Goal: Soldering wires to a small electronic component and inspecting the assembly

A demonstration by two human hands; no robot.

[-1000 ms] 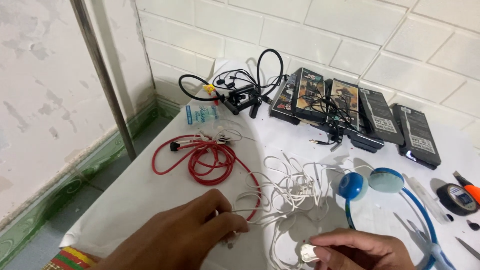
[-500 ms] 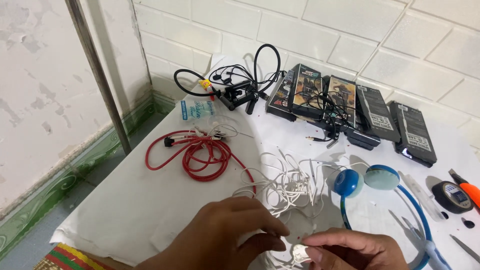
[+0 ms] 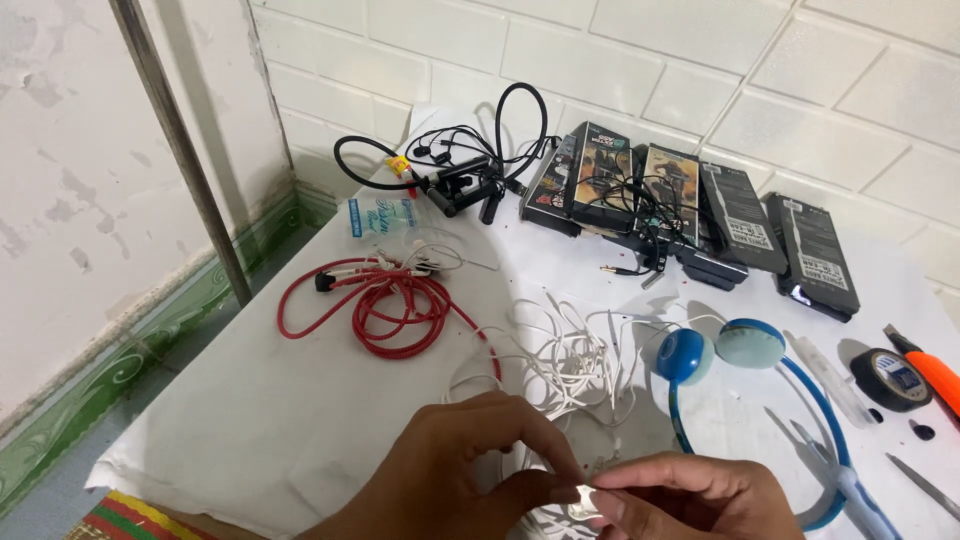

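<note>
Both my hands meet at the bottom edge of the head view, over a white-covered table [image 3: 250, 420]. My left hand [image 3: 470, 465] and my right hand [image 3: 680, 495] pinch a small white earbud piece [image 3: 583, 497] between their fingertips. Its thin cord runs up into a tangle of white earphone wire [image 3: 575, 365] lying just beyond my fingers. A coil of red cable [image 3: 385, 305] lies to the left of that tangle, apart from my hands.
Blue headphones [image 3: 720, 350] lie right of the white wire. Black cables [image 3: 455, 175] and several dark boxes [image 3: 690, 205] line the tiled wall. A black tape roll [image 3: 892, 379], an orange-handled tool [image 3: 935, 370] and a small clear packet [image 3: 382, 215] also rest here. A metal pole [image 3: 185, 150] stands at left.
My left hand has slid right and closed in on my right hand, so both now pinch the white earbud piece. The view has shifted slightly; nothing else on the table moved.
</note>
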